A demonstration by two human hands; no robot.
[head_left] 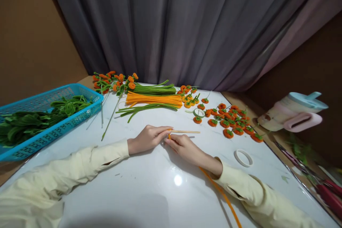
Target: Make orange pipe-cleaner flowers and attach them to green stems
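Over the middle of the white table, my left hand [150, 138] pinches a thin wooden stick [188, 131], which points out to the right. Close against it, my right hand [184, 146] is closed on an orange pipe cleaner [220, 190]. A bit of orange shows at the stick between my fingertips, and the long tail runs under my right wrist to the front edge of the view. Just behind my hands lie a bundle of orange pipe cleaners [155, 98] and green pipe cleaners [153, 89]. My fingers partly hide where stick and orange strand meet.
A blue basket [98, 100] of green leaves stands at left. Orange fuzzy persimmons [228, 133] lie at right, stemmed orange flowers [114, 82] at the back left. A white tape ring [243, 158], a tumbler [288, 112] and red-handled pliers [328, 194] are to the right.
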